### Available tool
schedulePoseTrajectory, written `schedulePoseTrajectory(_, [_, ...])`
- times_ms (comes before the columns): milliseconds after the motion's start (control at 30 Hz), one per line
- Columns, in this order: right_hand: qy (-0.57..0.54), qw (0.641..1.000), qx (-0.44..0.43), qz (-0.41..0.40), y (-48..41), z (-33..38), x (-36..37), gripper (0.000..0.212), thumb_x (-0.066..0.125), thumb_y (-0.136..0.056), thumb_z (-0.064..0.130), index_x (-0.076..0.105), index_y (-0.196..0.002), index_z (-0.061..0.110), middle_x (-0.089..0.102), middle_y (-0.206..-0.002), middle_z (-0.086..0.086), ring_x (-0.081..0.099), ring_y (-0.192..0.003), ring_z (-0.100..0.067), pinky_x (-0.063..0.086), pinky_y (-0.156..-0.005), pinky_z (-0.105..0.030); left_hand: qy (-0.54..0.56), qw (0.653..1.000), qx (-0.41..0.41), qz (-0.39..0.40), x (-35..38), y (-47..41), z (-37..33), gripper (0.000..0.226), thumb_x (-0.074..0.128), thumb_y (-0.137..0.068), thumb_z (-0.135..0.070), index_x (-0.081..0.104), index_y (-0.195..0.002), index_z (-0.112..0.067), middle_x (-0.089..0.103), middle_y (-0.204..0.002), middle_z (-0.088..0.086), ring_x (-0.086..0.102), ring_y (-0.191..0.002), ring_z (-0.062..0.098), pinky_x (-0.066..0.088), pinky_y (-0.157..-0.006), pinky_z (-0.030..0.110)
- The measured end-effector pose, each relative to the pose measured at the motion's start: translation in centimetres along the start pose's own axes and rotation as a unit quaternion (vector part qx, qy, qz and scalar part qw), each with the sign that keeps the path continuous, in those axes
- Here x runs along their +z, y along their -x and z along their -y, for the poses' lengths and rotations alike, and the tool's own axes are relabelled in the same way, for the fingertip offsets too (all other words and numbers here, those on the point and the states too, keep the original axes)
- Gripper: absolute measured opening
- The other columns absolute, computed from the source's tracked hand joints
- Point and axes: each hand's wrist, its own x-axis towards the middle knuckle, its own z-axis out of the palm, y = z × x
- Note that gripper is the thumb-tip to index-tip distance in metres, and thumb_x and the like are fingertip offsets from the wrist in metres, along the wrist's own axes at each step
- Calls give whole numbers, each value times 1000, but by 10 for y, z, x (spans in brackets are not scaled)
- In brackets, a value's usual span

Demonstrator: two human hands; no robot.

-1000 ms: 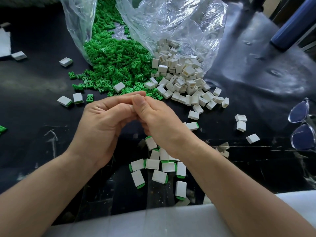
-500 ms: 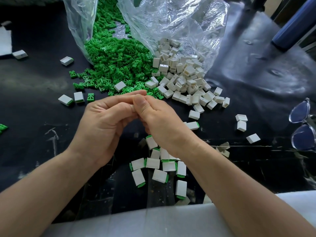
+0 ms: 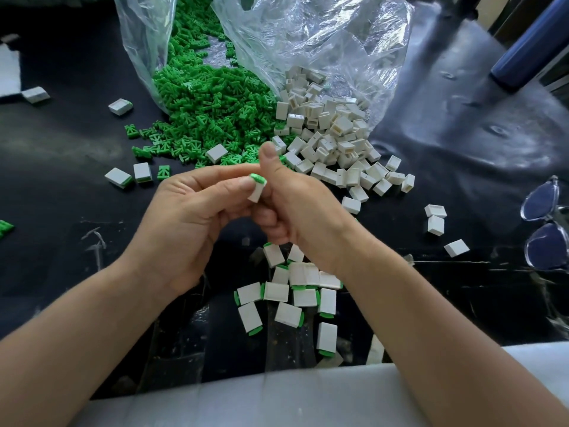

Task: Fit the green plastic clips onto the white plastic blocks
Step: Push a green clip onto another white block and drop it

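Observation:
My left hand (image 3: pixel 184 217) and my right hand (image 3: pixel 295 211) meet over the middle of the black table. Between their fingers sits a white block (image 3: pixel 256 192) with a green clip (image 3: pixel 258 179) at its top end. The left fingertips pinch the block from the left; the right hand's curled fingers hold it from the right, thumb raised. A heap of loose green clips (image 3: pixel 209 109) spills from a clear bag, with a heap of white blocks (image 3: pixel 329 140) beside it. Several blocks with clips fitted (image 3: pixel 292 297) lie below my hands.
The clear plastic bag (image 3: pixel 323 47) lies open at the back. A few stray blocks (image 3: pixel 435 220) lie to the right, others (image 3: pixel 127 175) to the left. Glasses (image 3: pixel 545 223) rest at the right edge. A blue cylinder (image 3: pixel 532 44) stands at the back right. White foam (image 3: pixel 308 396) lines the near edge.
My hands were clasped tightly together with the block hidden. Now they have parted a little, the right thumb has lifted, and the block with its green clip shows between the fingers.

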Motion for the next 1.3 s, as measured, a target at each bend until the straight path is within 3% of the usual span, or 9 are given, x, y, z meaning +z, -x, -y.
schedulePoseTrajectory(100, [13, 999, 21, -20, -1, 2, -12, 66, 22, -91, 61, 57, -69, 9, 34, -48, 4, 24, -46, -11, 18, -46, -25, -34, 999, -4, -13, -2, -1, 1, 23, 63, -65, -17, 76, -83, -14, 74, -76, 1, 67, -68, 10, 55, -67, 20])
schedulePoseTrajectory(167, [37, 997, 11, -67, -1, 4, -20, 66, 26, -91, 60, 62, -66, 11, 34, -48, 4, 25, -43, -9, 19, -42, -21, -47, 998, -8, -28, -3, -1, 0, 23, 66, -60, -22, 77, -79, -19, 74, -76, -2, 66, -70, 8, 50, -59, 16])
schedulePoseTrajectory(367, [180, 948, -45, -259, -6, 4, -43, 39, 46, -94, 42, 60, -64, 21, 43, -34, 21, 39, -36, 7, 26, -53, -19, -146, 988, -20, 41, 3, 7, -3, 29, 74, -47, -31, 76, -74, -21, 67, -58, 1, 54, -46, 5, 39, -41, 13])
schedulePoseTrajectory(533, [271, 896, -71, -344, -12, -1, -57, 22, 53, -92, 33, 67, -87, 17, 56, -68, 10, 51, -69, -7, 43, -71, -27, -183, 976, -38, 111, 7, 12, -4, 35, 70, -50, -41, 75, -78, -19, 69, -60, 2, 52, -45, 2, 38, -41, 11])
schedulePoseTrajectory(633, [360, 860, -94, -349, -15, -7, -54, 17, 56, -91, 23, 68, -100, 17, 62, -90, 0, 56, -84, -14, 46, -80, -28, -178, 980, -36, 86, 4, 10, -3, 38, 69, -53, -46, 75, -77, -18, 68, -61, 4, 49, -44, 5, 34, -39, 12])
schedulePoseTrajectory(733, [464, 825, -79, -314, -19, -12, -50, 27, 53, -92, 18, 62, -117, 20, 54, -112, -6, 47, -109, -22, 36, -92, -32, -180, 979, -32, 84, 3, 9, -3, 38, 68, -53, -47, 75, -77, -17, 68, -61, 3, 50, -45, 5, 34, -39, 13])
schedulePoseTrajectory(900, [550, 786, -25, -280, -23, -16, -48, 28, 56, -90, 23, 57, -118, 18, 45, -117, -8, 37, -116, -27, 33, -91, -34, -188, 978, -33, 82, 3, 8, -2, 38, 67, -54, -48, 75, -76, -19, 69, -62, 2, 52, -47, 6, 35, -40, 13])
schedulePoseTrajectory(1200, [552, 789, -70, -262, -21, -13, -48, 20, 59, -87, 14, 57, -107, 14, 56, -111, -5, 47, -108, -24, 35, -90, -32, -191, 978, -43, 66, 3, 7, 1, 36, 68, -53, -45, 75, -75, -16, 69, -63, 3, 55, -49, 7, 37, -41, 14])
schedulePoseTrajectory(1300, [481, 827, -112, -270, -17, -10, -45, 25, 64, -83, 14, 56, -107, 12, 57, -101, -1, 52, -97, -20, 40, -87, -30, -176, 983, -52, 7, 1, 2, 4, 27, 67, -59, -31, 73, -80, -15, 71, -66, 2, 58, -49, 6, 41, -40, 15])
